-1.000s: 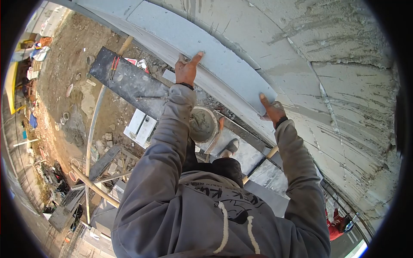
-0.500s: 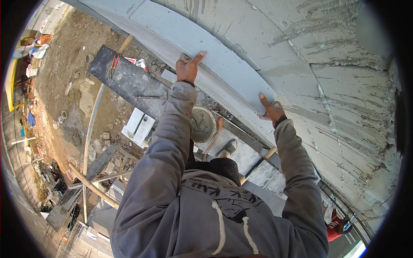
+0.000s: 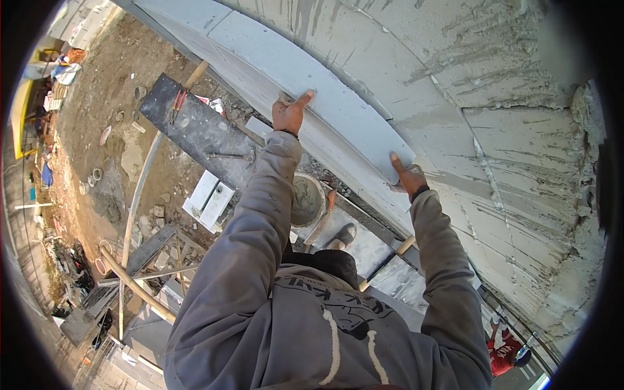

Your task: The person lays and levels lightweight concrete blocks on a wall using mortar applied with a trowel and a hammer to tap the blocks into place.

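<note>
- Left hand [image 3: 289, 114]: grips the lower edge of the grey stone tile [image 3: 325, 91] near its left half. One finger lies stretched up over the face and the rest are curled at the edge.
- Right hand [image 3: 408, 177]: holds the tile's lower right corner, thumb up on the face. The other fingers are hidden beneath the corner, so how they bear cannot be told.
- Tile position: long and narrow, held high and flat against the mortared wall [image 3: 500, 130]. Its left end is just beside a set tile [image 3: 175, 16] in the same course.
- Wall: combed mortar ridges show bare above and to the right of the tile. Whether the back of the tile has full contact cannot be seen.
- Step in hand, as judged: seating and aligning the tile in the wet bed, with both hands bearing on it.
- Next move, as judged: calls for even pressure from both ends and a top edge kept in line with the neighbouring tile. Grip should not be eased until the bed carries the weight.
- Below the arms: a mortar bucket [image 3: 304, 198] stands with a wooden-handled trowel [image 3: 323, 218] beside it, near the person's shoe [image 3: 344, 234].
- Further out: a dark plank [image 3: 195, 130] bears red-handled pliers [image 3: 177, 103], and white blocks [image 3: 209, 198] lie on the rubble.
</note>
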### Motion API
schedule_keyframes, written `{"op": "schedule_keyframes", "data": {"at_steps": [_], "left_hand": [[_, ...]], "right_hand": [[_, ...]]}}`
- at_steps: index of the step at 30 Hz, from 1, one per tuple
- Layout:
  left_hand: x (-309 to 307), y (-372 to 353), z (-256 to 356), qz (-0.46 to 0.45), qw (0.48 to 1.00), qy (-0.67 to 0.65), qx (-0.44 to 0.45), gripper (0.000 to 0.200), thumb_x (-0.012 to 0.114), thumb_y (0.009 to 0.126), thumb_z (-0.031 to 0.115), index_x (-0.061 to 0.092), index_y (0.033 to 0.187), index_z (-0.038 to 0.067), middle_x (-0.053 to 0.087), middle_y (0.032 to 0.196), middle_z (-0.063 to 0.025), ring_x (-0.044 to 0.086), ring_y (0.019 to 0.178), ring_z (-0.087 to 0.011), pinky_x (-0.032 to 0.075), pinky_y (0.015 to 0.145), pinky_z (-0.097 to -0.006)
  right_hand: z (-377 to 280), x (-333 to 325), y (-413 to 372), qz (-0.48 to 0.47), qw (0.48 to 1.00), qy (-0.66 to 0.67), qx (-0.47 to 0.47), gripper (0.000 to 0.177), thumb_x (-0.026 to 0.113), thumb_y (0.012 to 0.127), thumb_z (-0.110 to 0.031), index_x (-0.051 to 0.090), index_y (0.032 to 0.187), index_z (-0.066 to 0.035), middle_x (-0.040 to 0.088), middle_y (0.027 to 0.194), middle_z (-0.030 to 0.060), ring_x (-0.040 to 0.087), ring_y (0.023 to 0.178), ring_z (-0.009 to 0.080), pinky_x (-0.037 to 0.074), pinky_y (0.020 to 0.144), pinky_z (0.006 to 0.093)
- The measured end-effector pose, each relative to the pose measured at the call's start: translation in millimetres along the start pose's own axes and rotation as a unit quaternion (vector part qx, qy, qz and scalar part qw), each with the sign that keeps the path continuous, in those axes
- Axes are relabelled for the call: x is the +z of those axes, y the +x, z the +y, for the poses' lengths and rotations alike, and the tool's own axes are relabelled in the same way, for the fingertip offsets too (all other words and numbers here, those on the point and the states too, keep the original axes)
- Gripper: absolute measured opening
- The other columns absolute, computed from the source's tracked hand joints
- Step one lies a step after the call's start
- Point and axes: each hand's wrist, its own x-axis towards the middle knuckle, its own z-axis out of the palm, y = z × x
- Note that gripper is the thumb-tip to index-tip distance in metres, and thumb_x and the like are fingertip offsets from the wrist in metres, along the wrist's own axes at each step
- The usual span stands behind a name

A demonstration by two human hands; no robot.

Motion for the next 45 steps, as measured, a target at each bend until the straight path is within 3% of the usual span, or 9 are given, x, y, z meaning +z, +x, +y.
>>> {"op": "schedule_keyframes", "data": {"at_steps": [8, 24, 26, 28, 31, 33, 40, 43, 45], "left_hand": [[2.5, -14.4, 40.7, -0.008, 0.993, 0.094, -0.078, 0.06, 0.078, 0.065, 0.024, 0.046, 0.094, -0.018, 0.055, 0.091, -0.0153, 0.048, 0.084, -0.0204, 0.04, 0.077, -0.0281], [0.5, -7.8, 19.6, 0.013, 0.997, 0.065, -0.046, 0.076, 0.079, 0.062, 0.033, 0.041, 0.102, -0.018, 0.055, 0.097, -0.0185, 0.052, 0.088, -0.0226, 0.043, 0.078, -0.0279], [2.2, -8.9, 15.4, 0.039, 0.999, 0.013, -0.018, 0.047, 0.08, 0.061, 0.027, 0.048, 0.071, -0.005, 0.053, 0.075, -0.0076, 0.049, 0.076, -0.0168, 0.042, 0.072, -0.0261], [-1.6, -7.5, 16.8, 0.025, 0.999, 0.024, -0.014, 0.041, 0.08, 0.062, 0.025, 0.052, 0.066, -0.004, 0.055, 0.072, -0.0066, 0.05, 0.071, -0.0167, 0.043, 0.069, -0.0273], [-4.2, -8.7, 21.0, -0.049, 0.998, -0.028, 0.013, 0.04, 0.079, 0.063, 0.025, 0.057, 0.07, -0.008, 0.06, 0.076, -0.0089, 0.052, 0.07, -0.0169, 0.044, 0.069, -0.0279], [-4.5, -12.1, 24.7, -0.026, 0.999, 0.026, -0.02, 0.052, 0.079, 0.064, 0.022, 0.054, 0.093, -0.014, 0.06, 0.091, -0.013, 0.054, 0.08, -0.0177, 0.044, 0.074, -0.0282], [-4.1, -13.9, 29.8, -0.014, 0.995, 0.077, -0.057, 0.046, 0.078, 0.066, 0.027, 0.057, 0.084, -0.01, 0.06, 0.08, -0.0094, 0.054, 0.075, -0.0165, 0.044, 0.072, -0.0254], [-10.8, 3.7, -7.5, -0.019, 0.997, 0.066, -0.023, 0.061, 0.078, 0.066, 0.033, 0.055, 0.095, -0.016, 0.059, 0.079, -0.0108, 0.054, 0.073, -0.0174, 0.045, 0.071, -0.0252], [-24.0, -3.7, 7.1, -0.063, 0.984, 0.155, -0.062, 0.094, 0.076, 0.066, 0.043, 0.035, 0.118, -0.023, 0.059, 0.101, -0.0223, 0.055, 0.096, -0.0229, 0.042, 0.085, -0.0272]], "right_hand": [[-1.1, 2.8, -5.3, 0.012, 1.0, -0.024, 0.0, 0.08, 0.064, 0.071, -0.059, 0.05, 0.116, 0.005, 0.061, 0.101, 0.0171, 0.063, 0.084, 0.0214, 0.056, 0.059, 0.0279], [-3.1, 2.5, -2.6, 0.003, 1.0, -0.004, 0.012, 0.072, 0.064, 0.072, -0.057, 0.053, 0.113, 0.001, 0.062, 0.096, 0.012, 0.063, 0.077, 0.0194, 0.056, 0.055, 0.0288], [-2.4, 1.3, -3.4, -0.003, 1.0, 0.008, 0.02, 0.07, 0.065, 0.072, -0.055, 0.053, 0.113, 0.0, 0.062, 0.096, 0.0113, 0.063, 0.077, 0.0193, 0.057, 0.056, 0.0296], [-1.3, 1.2, -0.7, 0.015, 1.0, -0.019, -0.007, 0.069, 0.065, 0.073, -0.055, 0.053, 0.113, 0.0, 0.061, 0.096, 0.0118, 0.062, 0.077, 0.0198, 0.057, 0.054, 0.0306], [-4.4, 2.6, -4.2, 0.005, 1.0, -0.002, 0.011, 0.069, 0.065, 0.073, -0.055, 0.053, 0.112, 0.0, 0.061, 0.096, 0.013, 0.063, 0.075, 0.0206, 0.057, 0.053, 0.0316], [0.1, 3.1, 0.3, 0.007, 1.0, -0.021, -0.003, 0.073, 0.062, 0.073, -0.059, 0.05, 0.115, 0.0, 0.062, 0.095, 0.0132, 0.064, 0.072, 0.0208, 0.056, 0.056, 0.0315], [-0.3, -0.6, 0.1, -0.034, 0.998, -0.053, 0.024, 0.079, 0.057, 0.073, -0.066, 0.05, 0.115, 0.0, 0.063, 0.093, 0.013, 0.065, 0.069, 0.0208, 0.055, 0.059, 0.0317], [-2.9, 1.3, -4.6, -0.027, 0.997, -0.065, 0.031, 0.083, 0.056, 0.072, -0.068, 0.049, 0.117, 0.001, 0.062, 0.096, 0.0157, 0.065, 0.074, 0.0237, 0.054, 0.066, 0.0352], [-4.8, 3.2, -6.1, -0.022, 0.997, -0.074, 0.031, 0.085, 0.055, 0.071, -0.07, 0.049, 0.117, 0.002, 0.062, 0.097, 0.0167, 0.065, 0.077, 0.0248, 0.053, 0.071, 0.0369]]}}
